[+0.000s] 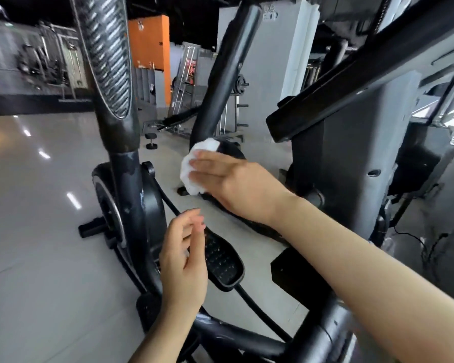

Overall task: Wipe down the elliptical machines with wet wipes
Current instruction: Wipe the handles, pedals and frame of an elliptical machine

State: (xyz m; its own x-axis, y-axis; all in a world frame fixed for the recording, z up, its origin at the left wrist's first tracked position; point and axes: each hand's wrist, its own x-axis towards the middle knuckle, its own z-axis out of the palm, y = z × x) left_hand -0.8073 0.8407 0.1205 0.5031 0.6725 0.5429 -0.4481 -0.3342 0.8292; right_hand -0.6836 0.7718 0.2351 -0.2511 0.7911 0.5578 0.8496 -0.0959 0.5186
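Note:
A black elliptical machine (pixel 131 195) fills the middle of the head view, with its flywheel housing at the left and two foot pedals. My right hand (pixel 233 184) presses a crumpled white wet wipe (pixel 194 166) with straight fingers onto the far pedal (pixel 231 150). My left hand (pixel 184 260) hovers over the near studded pedal (pixel 223 260) with fingers loosely bent and holds nothing. A black swing arm (pixel 228 66) rises behind the wipe.
A ribbed black column (pixel 108 61) stands at the left. A grey machine frame (pixel 351 142) with a black slanted bar stands close on the right. A dumbbell (pixel 150 141) lies on the glossy pale floor (pixel 37 231). Weight racks stand in the background.

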